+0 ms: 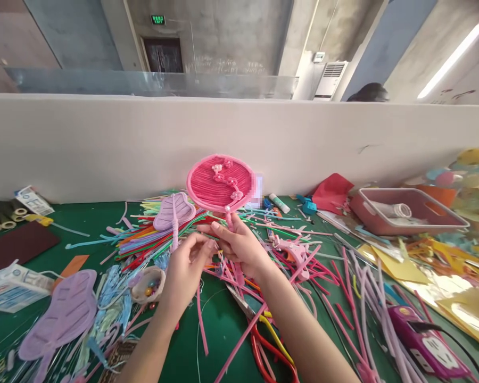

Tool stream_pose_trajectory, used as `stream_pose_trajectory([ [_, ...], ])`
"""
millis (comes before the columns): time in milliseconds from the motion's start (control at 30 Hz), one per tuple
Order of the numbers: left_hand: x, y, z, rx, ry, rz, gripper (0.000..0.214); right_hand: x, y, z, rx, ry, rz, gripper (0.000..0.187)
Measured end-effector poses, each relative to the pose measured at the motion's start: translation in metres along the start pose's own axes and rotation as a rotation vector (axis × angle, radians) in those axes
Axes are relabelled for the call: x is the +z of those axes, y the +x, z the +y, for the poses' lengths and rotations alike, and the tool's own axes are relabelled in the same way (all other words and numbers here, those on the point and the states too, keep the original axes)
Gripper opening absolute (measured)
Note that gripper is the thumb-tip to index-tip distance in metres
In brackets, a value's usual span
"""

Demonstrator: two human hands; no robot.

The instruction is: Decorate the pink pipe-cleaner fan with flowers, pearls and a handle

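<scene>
My right hand (245,244) grips the handle of a round pink fan (203,183), upright in front of me. Its face is dark pink, with a lighter fuzzy rim and small beaded flowers. Just below the fan, my left hand (191,266) is closed in a pinch beside the handle; whatever its fingertips hold is too small to make out. Scissors (273,348) with red and yellow handles lie by my right forearm. Beneath both hands spreads a pile of coloured pipe cleaners (139,244). A pink glue gun (297,258) rests right of my right hand.
Lilac fans (173,211) (66,314) lie at left, near a small bowl (138,291) of beads. A white partition (104,143) stands behind the green table (219,314). At right are a pink basket (419,229), yellow sheets (399,266) and a purple device (427,346) with a black cable.
</scene>
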State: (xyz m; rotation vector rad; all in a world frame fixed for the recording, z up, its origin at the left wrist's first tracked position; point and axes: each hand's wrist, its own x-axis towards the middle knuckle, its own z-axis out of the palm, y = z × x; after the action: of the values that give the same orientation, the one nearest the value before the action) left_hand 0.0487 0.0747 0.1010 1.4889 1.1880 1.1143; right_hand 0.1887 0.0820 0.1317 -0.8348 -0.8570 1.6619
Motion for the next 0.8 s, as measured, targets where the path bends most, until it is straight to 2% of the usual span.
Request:
stream_pose_trajectory([
  [100,0.002,0.000,-0.010,0.002,-0.006,0.050,0.045,-0.004,0.002,0.001,0.000,0.011,0.011,0.049],
  [200,0.001,-0.003,-0.014,-0.049,-0.002,0.043,0.046,-0.010,0.001,0.001,-0.023,0.016,0.027,0.044],
  [300,-0.002,-0.006,-0.010,-0.108,-0.033,-0.007,0.041,-0.015,0.000,0.002,-0.082,0.006,0.053,0.038],
  [367,0.000,-0.005,-0.005,-0.146,-0.098,-0.083,0.044,-0.015,0.002,0.002,-0.111,-0.037,0.053,0.034],
  [467,0.007,0.001,-0.001,-0.210,-0.212,-0.197,0.058,-0.014,0.005,0.002,-0.136,-0.145,0.034,0.032],
  [567,0.014,0.009,-0.003,-0.249,-0.300,-0.228,0.070,-0.016,0.008,0.001,-0.145,-0.371,0.024,0.029],
  [667,0.015,0.015,-0.004,-0.230,-0.370,-0.192,0.067,-0.021,0.008,-0.001,-0.183,-0.685,0.106,0.024],
  [733,0.013,0.017,-0.002,-0.219,-0.400,-0.186,0.060,-0.025,0.006,-0.002,-0.197,-0.764,0.146,0.022],
  [800,0.012,0.017,0.002,-0.234,-0.411,-0.241,0.056,-0.027,0.003,-0.002,-0.194,-0.780,0.137,0.021],
])
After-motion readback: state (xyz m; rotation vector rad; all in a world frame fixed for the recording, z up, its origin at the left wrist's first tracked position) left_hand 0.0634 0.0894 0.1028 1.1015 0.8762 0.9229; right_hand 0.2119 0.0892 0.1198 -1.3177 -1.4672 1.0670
